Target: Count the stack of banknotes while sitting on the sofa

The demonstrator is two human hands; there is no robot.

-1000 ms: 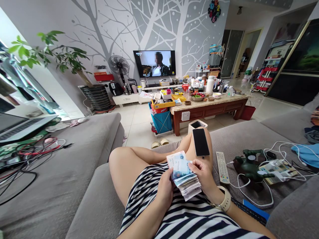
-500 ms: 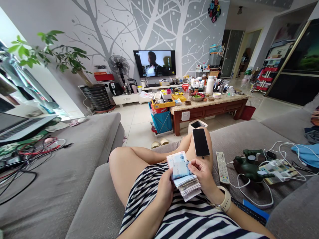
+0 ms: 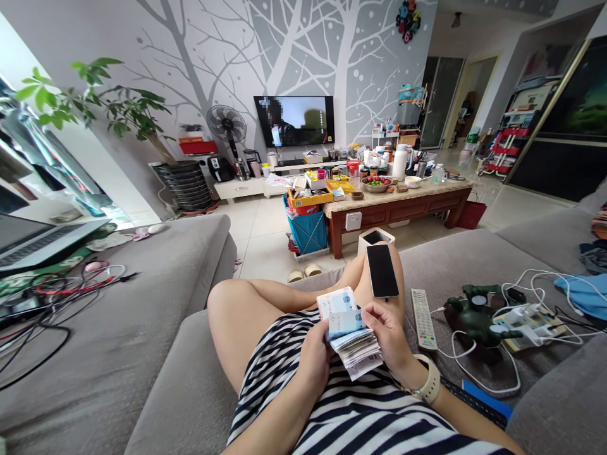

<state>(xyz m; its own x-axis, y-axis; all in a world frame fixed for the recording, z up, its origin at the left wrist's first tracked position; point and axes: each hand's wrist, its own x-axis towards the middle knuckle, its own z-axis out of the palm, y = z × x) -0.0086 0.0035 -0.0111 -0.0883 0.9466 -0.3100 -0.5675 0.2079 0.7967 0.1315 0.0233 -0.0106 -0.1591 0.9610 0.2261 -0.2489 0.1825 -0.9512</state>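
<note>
Quietly, a seated person's left hand [image 3: 315, 357] clasps a folded stack of banknotes [image 3: 358, 354] above a striped garment [image 3: 270, 360], thumb at the left edge, while the right hand [image 3: 391, 335] pinches thumb and forefinger at an upper note's right edge. The thin paper is blue at the top, its layered ends fanned below. A smooth, dark-screened phone [image 3: 382, 272] lies on the right leg, near a slim, pale remote [image 3: 423, 319] on the soft grey sofa [image 3: 190, 379]. Beyond, a round metal bowl [image 3: 376, 188] of red and green fruit sits on the stone-topped wooden table [image 3: 403, 212], where a yellow box [image 3: 310, 200] holds assorted small goods. A blue fabric bin [image 3: 307, 232] beside the table carries red items at its top; a black ribbed pot [image 3: 183, 186] holds a leafy plant [image 3: 137, 114].
</note>
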